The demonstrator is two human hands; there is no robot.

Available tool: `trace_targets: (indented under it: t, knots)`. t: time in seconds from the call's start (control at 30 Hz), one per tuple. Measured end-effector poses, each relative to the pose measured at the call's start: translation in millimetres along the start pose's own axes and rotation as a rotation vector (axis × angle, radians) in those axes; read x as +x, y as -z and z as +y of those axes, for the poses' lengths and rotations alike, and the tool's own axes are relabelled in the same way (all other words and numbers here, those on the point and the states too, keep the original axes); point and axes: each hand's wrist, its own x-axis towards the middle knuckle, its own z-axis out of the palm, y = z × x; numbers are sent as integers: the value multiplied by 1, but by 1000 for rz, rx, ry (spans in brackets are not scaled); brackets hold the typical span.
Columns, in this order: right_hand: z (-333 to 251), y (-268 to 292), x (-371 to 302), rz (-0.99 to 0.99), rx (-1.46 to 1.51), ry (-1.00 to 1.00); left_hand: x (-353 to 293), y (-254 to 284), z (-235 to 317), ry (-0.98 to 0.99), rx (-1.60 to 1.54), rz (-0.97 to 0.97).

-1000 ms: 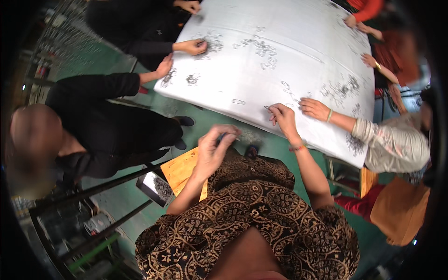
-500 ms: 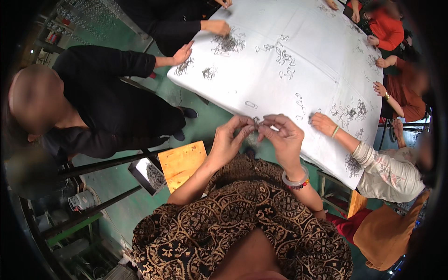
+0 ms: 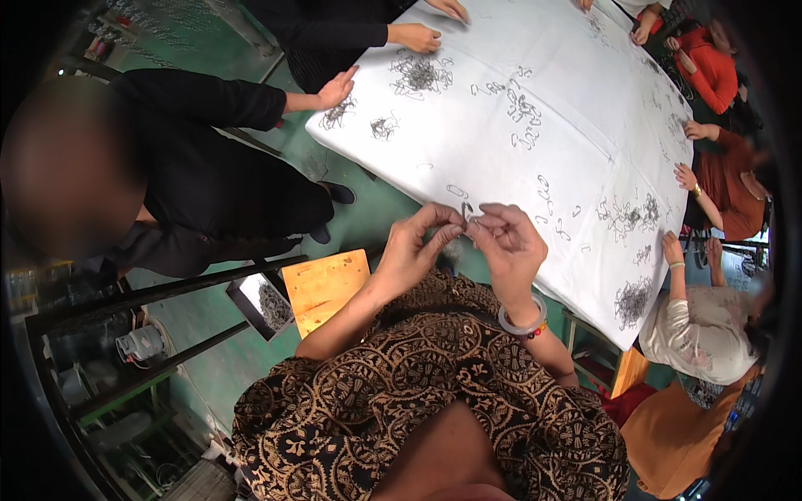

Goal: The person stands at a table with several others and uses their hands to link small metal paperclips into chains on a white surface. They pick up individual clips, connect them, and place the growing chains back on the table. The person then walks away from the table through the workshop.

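Observation:
Just in front of the near edge of a white-covered table (image 3: 476,150), my left hand (image 3: 422,242) and my right hand (image 3: 510,242) meet, both with fingers pinched. Between their fingertips is a small dark metal hook (image 3: 466,209), its curved end sticking up; its lower part is hidden by the fingers. An oval metal ring (image 3: 457,191) lies on the cloth just beyond my hands. To the right of it is a loose row of small bent metal hooks (image 3: 545,196). My right wrist wears a pale bangle and a beaded bracelet.
Heaps of metal hooks (image 3: 420,75) cover parts of the cloth, with another dark heap (image 3: 632,302) at the right corner. Several co-workers stand or sit around the table. At lower left are a wooden stool (image 3: 326,288) and a box of metal pieces (image 3: 263,305).
The hook between my fingers now stands up more visibly; my hands remain together. A co-worker at right has drawn a hand back from the table's near edge. The view has shifted slightly.

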Motion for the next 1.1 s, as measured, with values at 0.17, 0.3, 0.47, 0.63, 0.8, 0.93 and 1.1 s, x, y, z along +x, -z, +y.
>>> trace_targets:
  t: [0.17,0.3,0.47,0.63,0.8,0.93,1.1]
  knots:
    - [6,-4,-3,-43,220,-46,-6,5,-4,-75,119,-38]
    - [13,-2,-1,-112,269,-15,14,21,-23,-171,-222,44]
    - [12,4,4,-142,11,-37,147,82,-95,-40,473,54]
    - [7,5,13,-148,11,14,280,114,-181,-94,780,121]
    - [6,4,14,-2,112,-9,324,153,-203,54,880,361]
    - [8,7,13,41,153,-14,322,152,-213,87,964,205]
    - [5,7,13,-25,90,-19,329,131,-227,86,1172,289]
